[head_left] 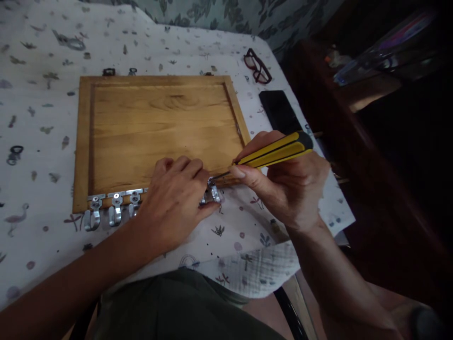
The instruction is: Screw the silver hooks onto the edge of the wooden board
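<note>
A wooden framed board (166,123) lies flat on the cloth-covered table. Along its near edge runs a metal hook rail (116,196) with several curved hooks, part of it hidden under my left hand. My left hand (177,198) rests on the rail and the board's edge, fingers bent around the right-end hook (215,192) with the thumb below. In my right hand (283,179) is a screwdriver (276,152) with a yellow and black handle, gripped between thumb and fingers. Its shaft slants down to the left, and the tip meets the rail by that hook.
Past the board's right side lie a black phone (279,111) and dark-framed glasses (257,66). The white patterned cloth (42,141) covers the table. Dark wooden furniture (339,123) stands to the right, with a clear plastic item (382,52) above it.
</note>
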{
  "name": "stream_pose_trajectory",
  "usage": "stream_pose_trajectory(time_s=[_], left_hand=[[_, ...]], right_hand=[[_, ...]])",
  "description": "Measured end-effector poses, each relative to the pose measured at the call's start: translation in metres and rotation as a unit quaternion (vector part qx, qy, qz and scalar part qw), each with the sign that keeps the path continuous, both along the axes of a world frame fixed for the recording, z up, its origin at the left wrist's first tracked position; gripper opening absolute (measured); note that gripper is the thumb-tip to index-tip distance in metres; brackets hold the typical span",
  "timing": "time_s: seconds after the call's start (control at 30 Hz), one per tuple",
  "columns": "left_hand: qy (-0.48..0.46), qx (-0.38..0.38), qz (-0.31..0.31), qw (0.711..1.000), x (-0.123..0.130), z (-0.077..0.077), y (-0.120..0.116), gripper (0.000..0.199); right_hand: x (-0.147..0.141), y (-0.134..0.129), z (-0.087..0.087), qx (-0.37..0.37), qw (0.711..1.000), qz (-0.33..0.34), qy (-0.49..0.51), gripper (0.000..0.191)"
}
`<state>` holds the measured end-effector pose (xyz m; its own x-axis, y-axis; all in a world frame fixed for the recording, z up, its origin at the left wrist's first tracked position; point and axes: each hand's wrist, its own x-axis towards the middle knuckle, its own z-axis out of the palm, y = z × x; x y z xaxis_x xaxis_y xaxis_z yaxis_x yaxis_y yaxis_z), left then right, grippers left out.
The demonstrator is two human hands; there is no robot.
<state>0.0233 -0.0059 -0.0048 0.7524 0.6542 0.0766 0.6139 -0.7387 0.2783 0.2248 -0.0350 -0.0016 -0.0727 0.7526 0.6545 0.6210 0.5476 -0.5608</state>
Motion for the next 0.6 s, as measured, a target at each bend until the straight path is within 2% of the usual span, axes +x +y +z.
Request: stream_pose_trajectory(time_s=[0.37, 0.6], left_hand=[[0.005, 0.009, 0.004, 1.0, 0.0003, 0.001, 0.0001, 0.028], [0.003, 0.012, -0.002, 1.0, -0.0001, -0.001, -0.0001, 0.029]], right_hand=[[-0.0053, -0.0016, -0.0025, 0.032, 0.999, -0.016, -0.023, 0.029], [-0.0047, -0.0026, -0.0047, 0.026, 0.999, -0.022, -0.027, 0.025]])
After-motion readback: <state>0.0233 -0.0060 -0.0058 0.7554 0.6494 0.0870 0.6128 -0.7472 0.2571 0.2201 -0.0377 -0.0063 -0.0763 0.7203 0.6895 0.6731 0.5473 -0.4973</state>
